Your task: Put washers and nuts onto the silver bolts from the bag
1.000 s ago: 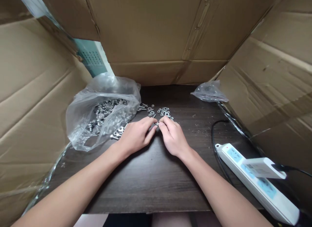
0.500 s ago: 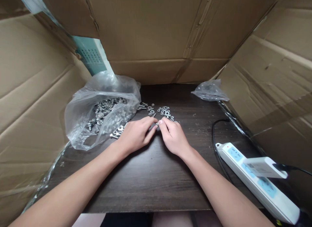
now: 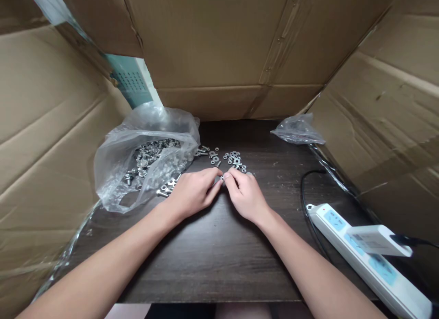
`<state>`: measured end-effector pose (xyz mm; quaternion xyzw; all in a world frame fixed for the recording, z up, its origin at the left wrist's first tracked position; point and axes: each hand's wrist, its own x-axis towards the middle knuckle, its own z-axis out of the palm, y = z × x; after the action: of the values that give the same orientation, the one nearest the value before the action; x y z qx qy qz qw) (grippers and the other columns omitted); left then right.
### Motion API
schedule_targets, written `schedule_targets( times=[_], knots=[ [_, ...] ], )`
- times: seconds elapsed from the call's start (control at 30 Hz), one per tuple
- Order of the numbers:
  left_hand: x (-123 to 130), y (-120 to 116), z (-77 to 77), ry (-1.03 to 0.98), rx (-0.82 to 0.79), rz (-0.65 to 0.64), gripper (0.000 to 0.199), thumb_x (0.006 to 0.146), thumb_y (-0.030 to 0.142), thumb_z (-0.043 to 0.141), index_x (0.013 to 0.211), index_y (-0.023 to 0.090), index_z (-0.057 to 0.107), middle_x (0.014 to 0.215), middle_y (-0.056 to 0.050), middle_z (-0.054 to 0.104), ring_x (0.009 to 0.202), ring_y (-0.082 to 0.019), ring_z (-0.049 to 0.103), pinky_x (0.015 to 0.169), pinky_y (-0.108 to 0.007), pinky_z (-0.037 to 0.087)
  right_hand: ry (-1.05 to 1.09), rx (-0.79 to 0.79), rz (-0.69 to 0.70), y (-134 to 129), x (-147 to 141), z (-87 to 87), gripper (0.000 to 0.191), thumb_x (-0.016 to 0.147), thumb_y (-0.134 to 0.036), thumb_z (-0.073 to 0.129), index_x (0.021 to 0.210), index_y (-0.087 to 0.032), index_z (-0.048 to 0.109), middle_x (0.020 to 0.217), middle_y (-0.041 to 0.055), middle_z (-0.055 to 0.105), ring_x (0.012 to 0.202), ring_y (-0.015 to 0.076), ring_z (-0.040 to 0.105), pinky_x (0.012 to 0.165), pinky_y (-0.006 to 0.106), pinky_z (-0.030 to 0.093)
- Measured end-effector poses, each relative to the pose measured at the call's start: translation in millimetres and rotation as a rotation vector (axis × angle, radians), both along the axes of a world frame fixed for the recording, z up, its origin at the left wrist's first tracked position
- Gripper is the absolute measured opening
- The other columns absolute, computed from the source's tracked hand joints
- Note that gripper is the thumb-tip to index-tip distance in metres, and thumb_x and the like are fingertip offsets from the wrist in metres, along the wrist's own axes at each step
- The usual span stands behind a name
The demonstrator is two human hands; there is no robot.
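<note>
Head view shows me, at centre frame, the left hand [image 3: 196,189] and right hand [image 3: 245,192] pinching a tiny silvery metal fastener [image 3: 222,177], which I judge light, rigid, slippery, best held by its outer edges.

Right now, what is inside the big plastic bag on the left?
The clear plastic bag holds a heap of silvery metal bolts. Its creased front film blurs some; the heap's bottom is covered.

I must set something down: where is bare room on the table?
Bare table lies between the left hand, right hand and near edge, and between the nuts and washers and the black cable. Crowded: left, around the open bag and loose bolts; right, by the power strip.
</note>
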<state>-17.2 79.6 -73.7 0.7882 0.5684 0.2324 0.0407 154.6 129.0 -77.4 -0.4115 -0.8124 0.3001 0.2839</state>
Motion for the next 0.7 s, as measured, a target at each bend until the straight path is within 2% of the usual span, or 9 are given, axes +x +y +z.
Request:
schedule_targets(
  times=[0.13,0.23,0.4,0.53,0.7],
  knots=[
    [-0.5,0.1,0.4,0.02,0.021,0.0,0.023,0.1,0.03,0.046,0.114,0.019,0.061,0.08,0.0,0.067,0.065,-0.016,0.062,0.058,-0.028,0.035,-0.016,0.003,-0.005,-0.4,0.4,0.9,0.04,0.101,-0.038,0.038,0.066,-0.019,0.038,0.057,-0.002,0.042,0.055,0.0123,0.036,0.058,0.03,0.023],
    [-0.5,0.6,0.5,0.02,0.022,-0.002,0.023,0.101,0.031,0.046,0.114,0.02,0.061,0.079,0.001,0.067,0.064,-0.016,0.062,0.058,-0.028,0.036,0.022,-0.017,-0.001,-0.1,1.2,2.2,0.04,0.102,-0.038,0.037,0.066,-0.019,0.038,0.058,-0.0017,0.045,0.056,0.0122,0.038,0.059,0.029,0.025],
    [-0.4,1.6,-0.2,0.024,0.021,0.005,0.024,0.102,0.033,0.045,0.114,0.02,0.061,0.079,0.001,0.068,0.065,-0.016,0.063,0.059,-0.028,0.037,0.144,-0.027,0.017,0.9,1.9,4.1,0.029,0.101,-0.03,0.038,0.076,-0.019,0.044,0.073,0.0,0.053,0.069,0.0138,0.048,0.068,0.027,0.033],
    [-0.5,1.6,-0.4,0.021,0.022,0.005,0.023,0.102,0.032,0.046,0.114,0.021,0.061,0.079,0.001,0.069,0.064,-0.016,0.063,0.059,-0.028,0.037,0.122,-0.043,0.026,0.4,1.6,3.9,0.021,0.098,-0.026,0.042,0.078,-0.019,0.044,0.074,-0.0004,0.054,0.071,0.0143,0.049,0.069,0.027,0.033],
    [-0.7,0.9,-1.1,-0.003,0.031,-0.002,0.022,0.101,0.031,0.047,0.116,0.021,0.06,0.086,0.001,0.07,0.068,-0.016,0.064,0.06,-0.027,0.038,0.063,-0.048,0.032,0.6,1.4,1.5,0.031,0.1,-0.032,0.039,0.072,-0.019,0.043,0.068,-0.001,0.052,0.065,0.0135,0.046,0.064,0.028,0.03]
  ],
)
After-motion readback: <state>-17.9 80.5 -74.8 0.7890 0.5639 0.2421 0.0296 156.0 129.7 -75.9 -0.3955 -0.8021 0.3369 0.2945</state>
